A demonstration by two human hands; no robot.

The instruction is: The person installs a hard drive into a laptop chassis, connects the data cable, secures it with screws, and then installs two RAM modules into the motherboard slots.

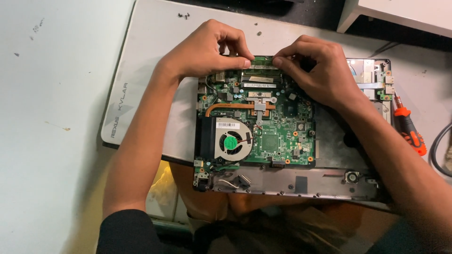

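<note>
We pinch a slim green memory module (263, 61) at the far edge of an exposed laptop motherboard (278, 131), our left hand (207, 49) closing a narrow grip on its left end, our right hand (313, 66) on its right end. A round cooling fan (232, 141) sits nearer us, an orange screwdriver (410, 128) on the table (56, 141) to the right.

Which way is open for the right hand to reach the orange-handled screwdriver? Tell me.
Probably yes: the orange-handled screwdriver lies uncovered beside the right forearm, but the right hand is busy pinching the green memory module.
</note>
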